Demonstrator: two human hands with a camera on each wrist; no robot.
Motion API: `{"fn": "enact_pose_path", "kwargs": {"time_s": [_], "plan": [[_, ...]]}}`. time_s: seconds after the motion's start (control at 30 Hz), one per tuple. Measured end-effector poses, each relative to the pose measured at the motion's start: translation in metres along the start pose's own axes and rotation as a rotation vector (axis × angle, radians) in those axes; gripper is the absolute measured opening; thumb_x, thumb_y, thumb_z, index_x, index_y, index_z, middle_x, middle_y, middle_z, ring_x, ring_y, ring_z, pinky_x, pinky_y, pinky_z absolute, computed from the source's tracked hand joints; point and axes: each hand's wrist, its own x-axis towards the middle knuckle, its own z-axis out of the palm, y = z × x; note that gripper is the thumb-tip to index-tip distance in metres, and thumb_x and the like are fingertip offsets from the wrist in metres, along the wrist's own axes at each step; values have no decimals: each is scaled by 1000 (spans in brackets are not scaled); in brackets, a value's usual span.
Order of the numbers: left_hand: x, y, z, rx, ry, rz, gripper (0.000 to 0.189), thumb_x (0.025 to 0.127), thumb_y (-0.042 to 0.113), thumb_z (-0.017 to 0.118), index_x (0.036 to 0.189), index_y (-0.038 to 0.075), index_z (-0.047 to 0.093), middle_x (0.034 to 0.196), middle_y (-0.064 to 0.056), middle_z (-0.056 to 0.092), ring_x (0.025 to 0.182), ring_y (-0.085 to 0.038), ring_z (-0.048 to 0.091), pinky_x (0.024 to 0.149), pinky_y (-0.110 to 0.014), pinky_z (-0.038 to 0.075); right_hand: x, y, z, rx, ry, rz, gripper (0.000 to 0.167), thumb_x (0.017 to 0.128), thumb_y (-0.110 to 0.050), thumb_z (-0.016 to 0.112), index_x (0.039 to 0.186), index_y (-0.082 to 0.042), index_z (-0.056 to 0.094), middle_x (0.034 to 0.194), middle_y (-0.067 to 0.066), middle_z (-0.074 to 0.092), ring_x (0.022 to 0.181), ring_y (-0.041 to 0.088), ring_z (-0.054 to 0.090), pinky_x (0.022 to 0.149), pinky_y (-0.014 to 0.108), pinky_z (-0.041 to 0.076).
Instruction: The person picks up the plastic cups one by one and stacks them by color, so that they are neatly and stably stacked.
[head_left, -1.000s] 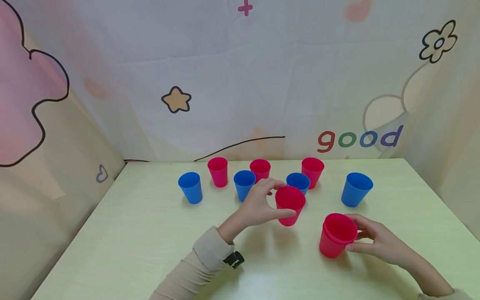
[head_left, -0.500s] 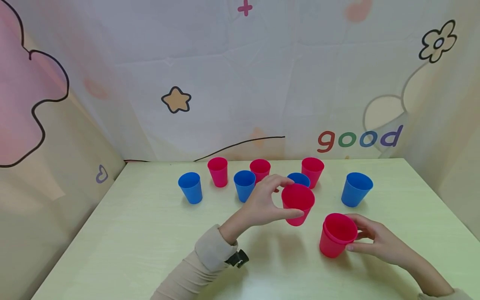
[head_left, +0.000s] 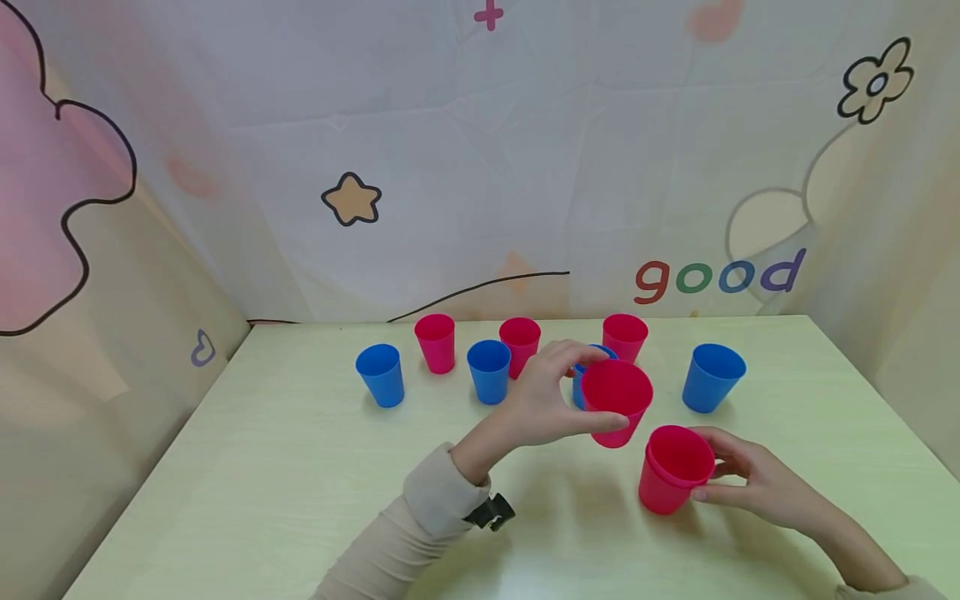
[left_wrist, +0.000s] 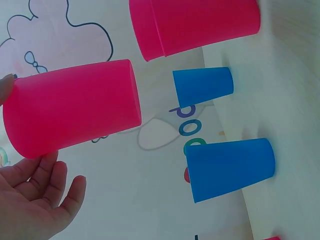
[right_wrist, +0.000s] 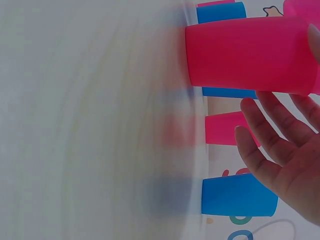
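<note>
My left hand [head_left: 543, 404] holds a red plastic cup [head_left: 618, 392] up in the air, thumb on the near side and fingers at the far rim. In the left wrist view this cup [left_wrist: 75, 107] is raised off the table, its mouth toward the hand [left_wrist: 37, 195]. Down to its right, two or more nested red cups [head_left: 662, 487] stand upright on the table, a second rim showing just below the top one. My right hand [head_left: 761, 483] grips this stack from the right with thumb and fingers, as the right wrist view also shows on the stack [right_wrist: 250, 55].
Behind stand several blue cups, the leftmost [head_left: 381, 377], another near the middle [head_left: 489, 373] and one at right [head_left: 714, 379]. A further blue cup [head_left: 578, 392] is partly hidden by the held cup. Red cups [head_left: 436, 343] line the table's [head_left: 300, 467] back, before a printed cloth [head_left: 465, 183].
My left hand has carried its red cup rightward and slightly up, nearer to the nested cups. My right hand and the stack stay in place.
</note>
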Motion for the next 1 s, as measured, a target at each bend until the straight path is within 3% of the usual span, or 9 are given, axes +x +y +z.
{"fn": "enact_pose_path", "kwargs": {"time_s": [0.27, 0.53, 0.77, 1.0], "plan": [[4, 8, 3, -1, -16, 8, 61, 68, 31, 79, 121, 11, 54, 113, 6, 53, 100, -2, 45, 74, -16, 45, 0, 2, 0, -3, -1, 4, 61, 77, -14, 72, 127, 3, 42, 112, -10, 54, 95, 6, 56, 72, 31, 52], [8, 13, 7, -1, -26, 0, 61, 68, 30, 79, 121, 14, 54, 114, 5, 53, 100, -3, 46, 72, -15, 45, 0, 2, 0, -2, -2, -23, 59, 77, -12, 71, 127, 3, 42, 111, -16, 53, 94, 4, 55, 71, 31, 52], [12, 18, 13, -10, -49, 12, 62, 69, 28, 79, 123, 13, 53, 115, 3, 53, 103, -3, 45, 73, -14, 45, 0, 1, 0, 9, -7, -4, 61, 77, -13, 71, 128, 1, 42, 113, -2, 55, 95, 7, 56, 71, 31, 52], [17, 21, 18, -1, -57, 50, 60, 69, 27, 79, 121, 11, 54, 113, 3, 54, 102, -2, 45, 72, -13, 44, -1, 1, 0, 4, -4, -31, 60, 77, -11, 71, 128, 2, 41, 111, -16, 54, 94, 3, 55, 70, 30, 52]]}}
